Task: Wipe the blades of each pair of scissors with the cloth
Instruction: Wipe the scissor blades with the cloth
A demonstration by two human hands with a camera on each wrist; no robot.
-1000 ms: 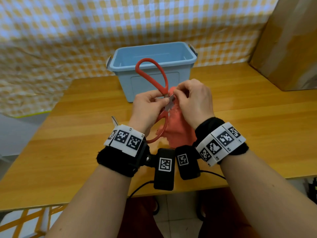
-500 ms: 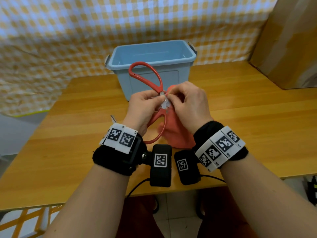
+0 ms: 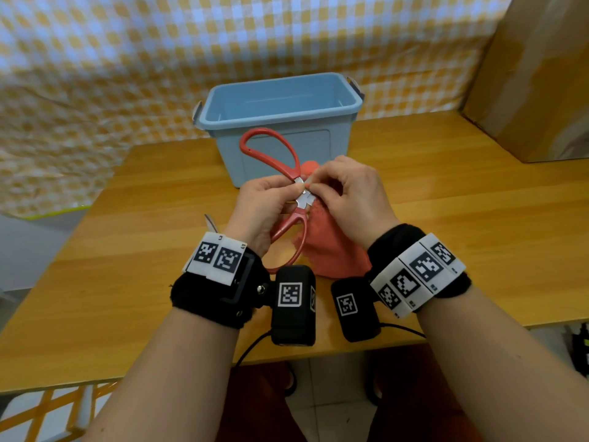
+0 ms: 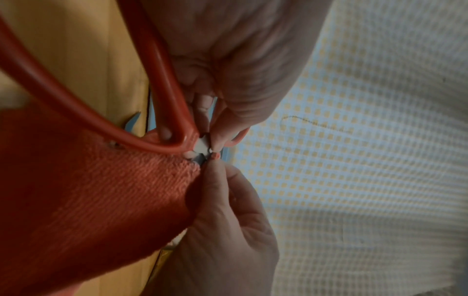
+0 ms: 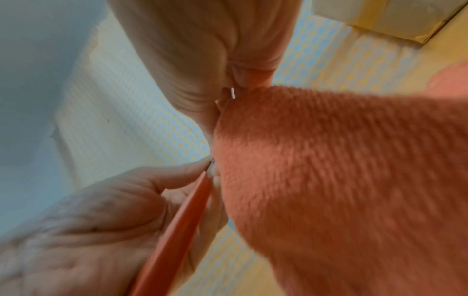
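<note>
Pinching red-handled scissors (image 3: pixel 288 173) near the pivot with left hand (image 3: pixel 261 202), raised above wooden table (image 3: pixel 127 250) in front of blue bin (image 3: pixel 280 122), probably to steady them for wiping. Right hand (image 3: pixel 353 199) curled round orange cloth (image 3: pixel 331 250), fingertips pressed at the metal; blades mostly hidden.

Left wrist: handle loop (image 4: pixel 96 112) crossing over cloth (image 4: pixel 101 190), fingertips of 2 hands meeting at the pivot (image 4: pixel 202 146), grip narrow.

Right wrist: cloth (image 5: pixel 341 170) bunched over the blade side, left palm (image 5: pixel 101 220) backing 1 red handle (image 5: pixel 172 236). Blurred; wiping contact unclear.
</note>
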